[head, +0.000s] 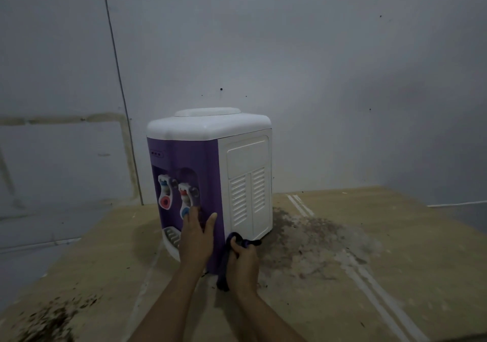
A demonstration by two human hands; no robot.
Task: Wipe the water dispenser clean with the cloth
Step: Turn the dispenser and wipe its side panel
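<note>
Hands (196, 239) hiding dispenser's (245, 183) lower front

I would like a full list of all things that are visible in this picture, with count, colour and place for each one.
water dispenser: one, white top and side, purple front, standing on the surface near the wall
taps: two, white with red and blue parts, on the purple front
drip tray: one, white, at the bottom of the front
cloth: one, dark purple, at the lower front corner of the dispenser
surface: one, tan, stained and with dark debris, under the dispenser
wall: grey-white, behind the dispenser
left hand: one, fingers straight, resting on the purple front below the taps
right hand: one, gripping the cloth
</note>
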